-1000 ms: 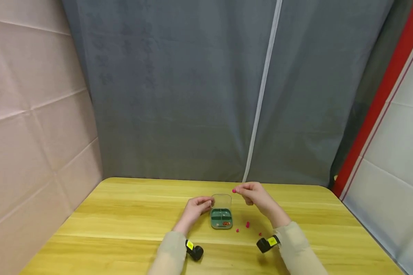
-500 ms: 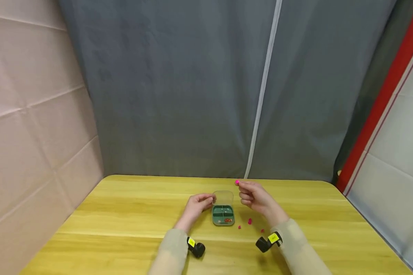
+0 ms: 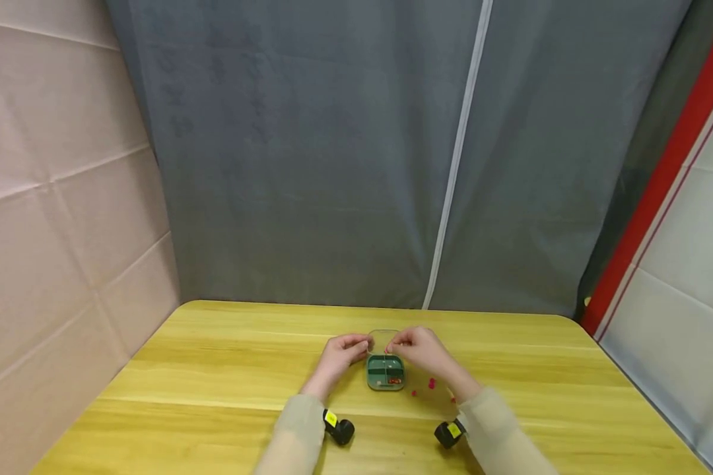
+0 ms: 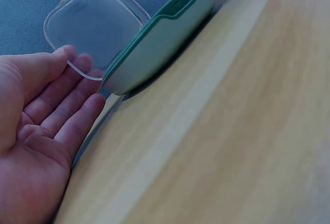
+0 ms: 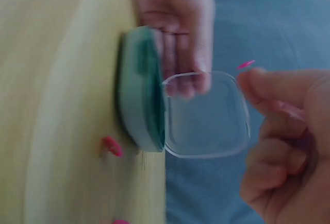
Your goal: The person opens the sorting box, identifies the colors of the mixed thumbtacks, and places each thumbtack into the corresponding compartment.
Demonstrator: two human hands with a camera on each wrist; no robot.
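The left hand (image 3: 343, 353) rests relaxed, fingertips steadying the clear lid (image 4: 93, 26) of the green pill box (image 3: 385, 372). The right hand (image 3: 412, 344), pinching a pink pill (image 5: 246, 64), has come down from higher up to just above the box's compartments, so a drop looks imminent. More pills (image 3: 431, 382) lie on the surface (image 3: 214, 369) beside it.

Head view: high, looking forward and down across desk (image 3: 214, 369), far off, both forearms and grey curtain (image 3: 333, 165) in frame. Left wrist view: low at desk level, very near, facing green case (image 4: 160, 44) side-on. Right wrist view: close, rolled sideways, blurred. All three share green case and its clear lid (image 5: 206, 116).
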